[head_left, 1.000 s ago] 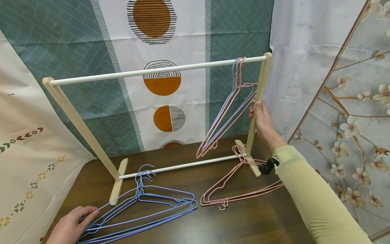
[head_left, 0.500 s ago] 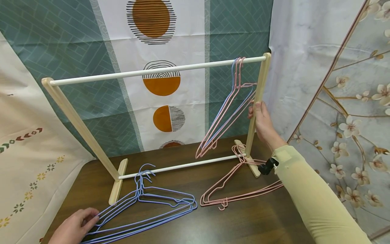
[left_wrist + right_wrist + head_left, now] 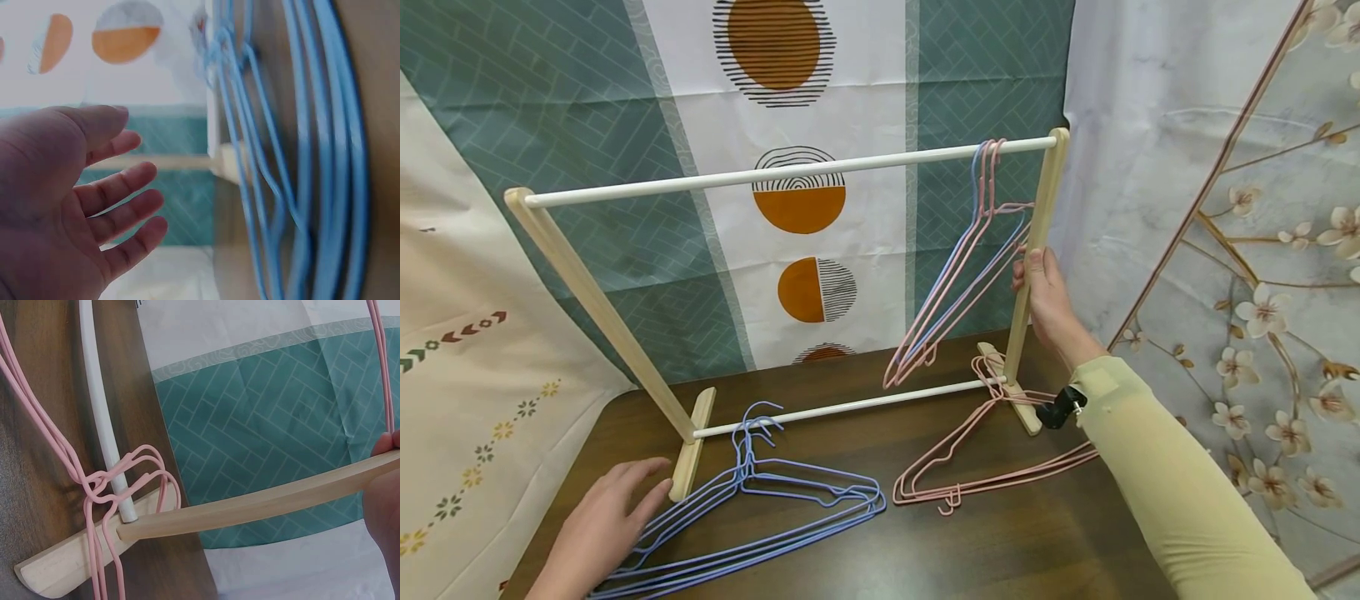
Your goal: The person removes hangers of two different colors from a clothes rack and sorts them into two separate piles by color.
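In the head view my left hand (image 3: 606, 525) is at the lower left, over one end of a stack of blue hangers (image 3: 744, 477) on the table. Its fingers are spread and hold nothing, and the left wrist view shows the palm bare beside the blue wires. My right hand (image 3: 1049, 304) grips the right wooden upright (image 3: 1043, 208) of a garment rack. From the right end of its white top rail (image 3: 790, 172) hang a blue hanger and pink hangers (image 3: 988, 213), close to the upright. More pink hangers (image 3: 997, 393) lie at the rack's right foot, hooks near the lower rail.
The rack's left upright (image 3: 598, 312) stands behind my left hand, on a wooden foot (image 3: 691, 446). A brown wooden table (image 3: 925, 550) carries everything. Patterned cloth (image 3: 850, 100) hangs close behind the rack, with more cloth on both sides.
My left hand has let go of the blue hanger's corner and lifted upward and slightly right, fingers opening. That top hanger has settled onto the stack. My right hand stays on the upright.
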Action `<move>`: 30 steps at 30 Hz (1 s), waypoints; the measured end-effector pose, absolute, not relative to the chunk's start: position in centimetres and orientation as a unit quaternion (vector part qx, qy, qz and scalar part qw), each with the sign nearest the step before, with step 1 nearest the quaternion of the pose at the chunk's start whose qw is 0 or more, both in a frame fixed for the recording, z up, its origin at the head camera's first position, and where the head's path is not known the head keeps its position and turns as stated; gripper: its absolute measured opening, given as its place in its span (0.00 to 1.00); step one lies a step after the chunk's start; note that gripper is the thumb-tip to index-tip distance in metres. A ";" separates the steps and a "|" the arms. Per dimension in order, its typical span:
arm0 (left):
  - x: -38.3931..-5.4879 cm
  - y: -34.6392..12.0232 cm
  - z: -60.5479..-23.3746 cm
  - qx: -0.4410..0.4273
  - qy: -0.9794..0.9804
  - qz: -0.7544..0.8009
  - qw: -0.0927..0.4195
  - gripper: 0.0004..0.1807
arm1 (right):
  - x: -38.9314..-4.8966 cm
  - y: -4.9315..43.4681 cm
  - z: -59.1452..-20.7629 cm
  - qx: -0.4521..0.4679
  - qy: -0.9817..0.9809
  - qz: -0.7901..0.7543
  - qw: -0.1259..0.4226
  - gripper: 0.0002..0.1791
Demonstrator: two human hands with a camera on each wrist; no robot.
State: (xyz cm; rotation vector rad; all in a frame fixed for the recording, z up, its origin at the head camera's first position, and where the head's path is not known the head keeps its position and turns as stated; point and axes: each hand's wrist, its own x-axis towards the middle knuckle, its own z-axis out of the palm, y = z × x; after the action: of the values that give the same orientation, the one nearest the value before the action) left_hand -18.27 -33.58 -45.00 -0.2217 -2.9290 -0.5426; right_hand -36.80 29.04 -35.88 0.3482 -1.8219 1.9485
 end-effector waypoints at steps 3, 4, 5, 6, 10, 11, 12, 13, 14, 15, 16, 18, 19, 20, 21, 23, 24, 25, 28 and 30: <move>-18.5 -31.6 -44.0 -0.088 -0.970 -0.203 0.099 0.22 | -36.8 29.0 -35.8 0.126 -0.662 0.705 0.221 0.27; -18.6 -30.9 -43.6 -0.091 -0.968 -0.210 0.102 0.23 | -36.7 29.0 -35.8 0.126 -0.662 0.705 0.220 0.27; -18.8 -30.3 -43.2 -0.093 -0.966 -0.220 0.105 0.23 | -36.7 29.0 -35.8 0.126 -0.662 0.705 0.219 0.27; -18.9 -29.6 -42.8 -0.095 -0.963 -0.230 0.105 0.23 | -36.7 29.0 -35.8 0.126 -0.662 0.706 0.219 0.27; -19.4 -27.2 -41.4 -0.115 -0.948 -0.271 0.120 0.23 | -36.8 29.0 -35.8 0.124 -0.662 0.705 0.222 0.25; -19.5 -26.6 -41.1 -0.123 -0.944 -0.280 0.126 0.22 | -36.8 29.0 -35.8 0.124 -0.662 0.705 0.223 0.24; -19.7 -26.1 -40.8 -0.130 -0.940 -0.287 0.130 0.22 | -36.8 29.0 -35.7 0.125 -0.663 0.704 0.224 0.24; -19.8 -25.5 -40.5 -0.135 -0.937 -0.293 0.133 0.22 | -36.8 29.0 -35.7 0.125 -0.663 0.703 0.224 0.23; -19.9 -25.0 -40.2 -0.141 -0.934 -0.300 0.136 0.22 | -36.8 29.0 -35.7 0.125 -0.664 0.703 0.225 0.23; -20.1 -24.5 -39.9 -0.146 -0.931 -0.306 0.138 0.22 | -36.7 29.0 -35.7 0.124 -0.664 0.703 0.225 0.21; -20.2 -24.0 -39.6 -0.149 -0.929 -0.311 0.137 0.22 | -36.7 29.0 -35.7 0.124 -0.664 0.702 0.225 0.20; -20.5 -23.1 -39.0 -0.154 -0.923 -0.326 0.133 0.22 | -36.7 29.1 -35.7 0.122 -0.666 0.701 0.225 0.18; -20.6 -22.6 -38.7 -0.154 -0.920 -0.335 0.130 0.22 | -36.6 29.1 -35.7 0.121 -0.667 0.700 0.225 0.18; -20.7 -22.2 -38.4 -0.155 -0.918 -0.342 0.127 0.23 | -36.6 29.1 -35.7 0.120 -0.667 0.700 0.225 0.18; -20.8 -21.7 -38.2 -0.155 -0.916 -0.349 0.124 0.23 | -36.6 29.1 -35.7 0.120 -0.668 0.699 0.225 0.20; -21.0 -20.8 -37.6 -0.158 -0.910 -0.363 0.119 0.24 | -36.6 29.0 -35.7 0.121 -0.670 0.697 0.226 0.23; -21.1 -20.4 -37.3 -0.161 -0.907 -0.371 0.117 0.25 | -36.6 29.0 -35.7 0.121 -0.671 0.696 0.225 0.24; -21.2 -19.9 -37.0 -0.164 -0.905 -0.375 0.116 0.25 | -36.6 29.0 -35.7 0.120 -0.672 0.695 0.225 0.24; -21.7 -18.5 -36.4 -0.181 -0.893 -0.398 0.106 0.25 | -36.5 29.0 -35.7 0.118 -0.675 0.693 0.226 0.24; -22.1 -17.5 -36.0 -0.189 -0.886 -0.412 0.102 0.25 | -36.5 29.0 -35.6 0.118 -0.676 0.692 0.226 0.23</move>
State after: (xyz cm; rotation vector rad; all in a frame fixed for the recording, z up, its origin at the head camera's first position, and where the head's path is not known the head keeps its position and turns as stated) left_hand -22.06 -17.51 -36.03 -0.5573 -2.6152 -1.2163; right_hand -36.51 28.98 -35.64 0.3259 -1.8625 1.9074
